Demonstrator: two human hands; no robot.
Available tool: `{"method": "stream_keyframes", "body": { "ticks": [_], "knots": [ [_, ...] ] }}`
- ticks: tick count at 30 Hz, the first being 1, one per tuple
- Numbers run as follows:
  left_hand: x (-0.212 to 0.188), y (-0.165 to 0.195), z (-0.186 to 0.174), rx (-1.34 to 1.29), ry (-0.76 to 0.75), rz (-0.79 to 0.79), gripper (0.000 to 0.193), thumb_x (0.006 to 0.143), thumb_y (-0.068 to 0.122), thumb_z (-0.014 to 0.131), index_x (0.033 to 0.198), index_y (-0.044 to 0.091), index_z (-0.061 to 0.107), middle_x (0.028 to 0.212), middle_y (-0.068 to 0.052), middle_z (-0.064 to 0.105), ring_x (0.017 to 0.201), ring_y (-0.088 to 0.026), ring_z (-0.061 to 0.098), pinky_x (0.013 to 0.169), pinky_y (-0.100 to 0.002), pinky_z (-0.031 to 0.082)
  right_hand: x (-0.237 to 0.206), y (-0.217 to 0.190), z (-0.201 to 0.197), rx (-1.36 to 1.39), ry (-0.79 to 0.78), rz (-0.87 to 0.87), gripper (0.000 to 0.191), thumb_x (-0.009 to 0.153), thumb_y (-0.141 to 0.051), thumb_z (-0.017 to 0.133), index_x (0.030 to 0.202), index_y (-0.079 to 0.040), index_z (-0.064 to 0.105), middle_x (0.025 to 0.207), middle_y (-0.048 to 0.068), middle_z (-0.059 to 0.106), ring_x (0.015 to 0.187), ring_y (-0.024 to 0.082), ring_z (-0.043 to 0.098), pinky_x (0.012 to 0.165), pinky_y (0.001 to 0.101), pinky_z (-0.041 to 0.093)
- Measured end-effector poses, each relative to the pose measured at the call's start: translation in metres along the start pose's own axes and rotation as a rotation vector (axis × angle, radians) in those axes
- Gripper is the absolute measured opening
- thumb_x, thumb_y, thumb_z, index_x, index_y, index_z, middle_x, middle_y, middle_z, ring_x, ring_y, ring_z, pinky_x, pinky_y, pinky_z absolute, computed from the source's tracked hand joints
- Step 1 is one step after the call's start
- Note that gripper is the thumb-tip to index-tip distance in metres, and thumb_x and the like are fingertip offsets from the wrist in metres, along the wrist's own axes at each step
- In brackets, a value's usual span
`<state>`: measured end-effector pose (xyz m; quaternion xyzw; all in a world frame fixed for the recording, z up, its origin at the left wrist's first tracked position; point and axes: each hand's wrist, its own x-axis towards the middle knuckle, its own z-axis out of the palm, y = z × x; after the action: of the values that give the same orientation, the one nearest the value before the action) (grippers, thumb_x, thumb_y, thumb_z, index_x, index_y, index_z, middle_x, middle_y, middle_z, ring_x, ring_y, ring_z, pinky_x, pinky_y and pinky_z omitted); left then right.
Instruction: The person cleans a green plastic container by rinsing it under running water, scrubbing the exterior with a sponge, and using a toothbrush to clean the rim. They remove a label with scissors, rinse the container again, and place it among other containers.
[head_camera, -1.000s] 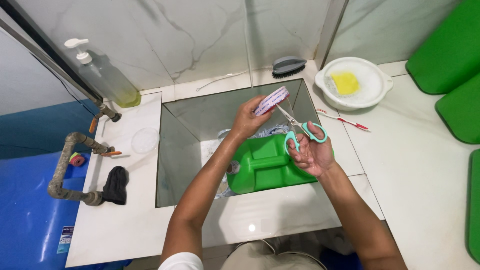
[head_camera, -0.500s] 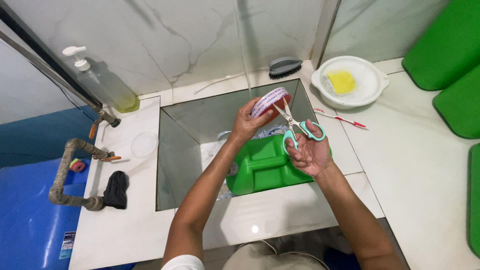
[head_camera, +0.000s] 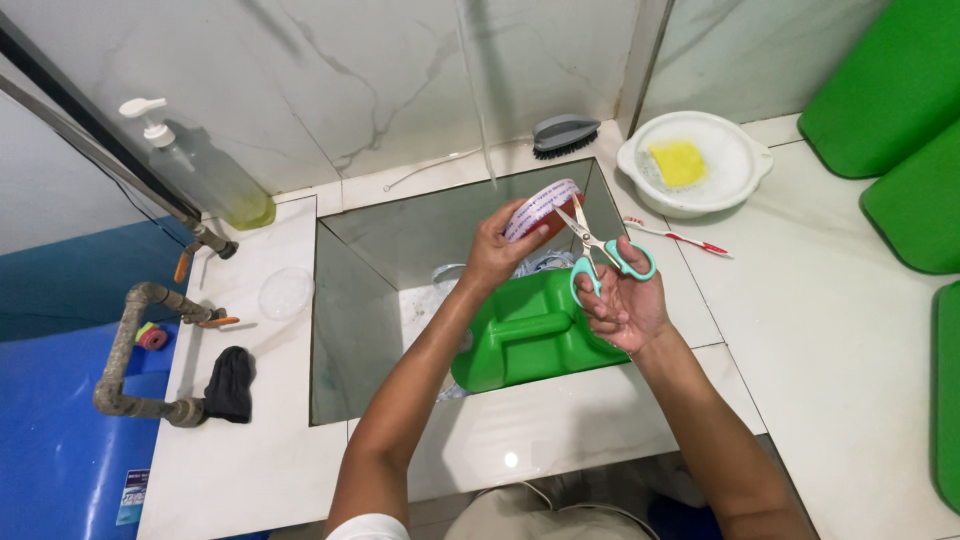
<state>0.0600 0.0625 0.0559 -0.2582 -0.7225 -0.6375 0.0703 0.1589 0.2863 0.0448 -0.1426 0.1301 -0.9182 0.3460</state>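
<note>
My left hand (head_camera: 493, 251) holds up a small packet (head_camera: 540, 206) with a white and pink printed face, above a sunken square basin. My right hand (head_camera: 620, 305) grips scissors (head_camera: 598, 254) with teal handles; their blades are parted and point up-left at the packet's right edge. Beneath both hands a green plastic jerrycan (head_camera: 530, 338) lies on its side in the basin, over some clear plastic wrapping.
The basin (head_camera: 372, 300) is set into a white tiled counter. A white bowl (head_camera: 694, 164) with soapy water and a yellow sponge, a toothbrush (head_camera: 680, 236), a grey scrub brush (head_camera: 565, 133), a soap pump bottle (head_camera: 205, 172), a tap pipe (head_camera: 125, 350), a black cloth (head_camera: 229, 383) and green slabs (head_camera: 895, 110) lie around.
The scissors' blades have closed in on the packet's right edge. Both hands stay above the jerrycan, and the view has shifted slightly.
</note>
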Motion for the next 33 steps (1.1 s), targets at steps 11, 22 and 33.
{"method": "stream_keyframes", "body": {
  "ticks": [11,22,33],
  "knots": [
    [-0.002,-0.012,0.006,-0.218,0.035,-0.067,0.041,0.091,0.015,0.079,0.126,0.000,0.065,0.111,-0.007,0.074,0.100,-0.011,0.070,0.090,-0.029,0.060,0.005,0.007,0.007,0.031,0.015,-0.012,0.073,0.104,-0.063,0.046,0.095,0.008,0.059,0.068,0.019,0.064,0.039,0.009,0.043,0.035,0.0196,0.026],
    [-0.016,0.019,0.012,-0.032,0.000,0.109,0.035,0.092,0.010,0.078,0.124,0.001,0.067,0.107,-0.004,0.072,0.097,-0.009,0.067,0.088,-0.026,0.057,0.002,0.010,0.013,-0.157,0.145,-0.043,0.070,0.104,-0.062,0.045,0.094,0.004,0.062,0.066,0.014,0.062,0.038,0.007,0.038,0.035,0.0181,0.026],
    [-0.022,0.025,-0.014,0.397,-0.068,0.172,0.040,0.084,0.015,0.079,0.121,0.004,0.069,0.104,-0.015,0.075,0.092,-0.028,0.075,0.079,-0.036,0.058,0.030,0.008,0.006,-1.146,0.688,-0.149,0.037,0.099,-0.036,0.069,0.079,-0.005,0.063,0.057,-0.001,0.055,0.045,0.003,0.040,0.040,0.0222,0.025]
  ]
}}
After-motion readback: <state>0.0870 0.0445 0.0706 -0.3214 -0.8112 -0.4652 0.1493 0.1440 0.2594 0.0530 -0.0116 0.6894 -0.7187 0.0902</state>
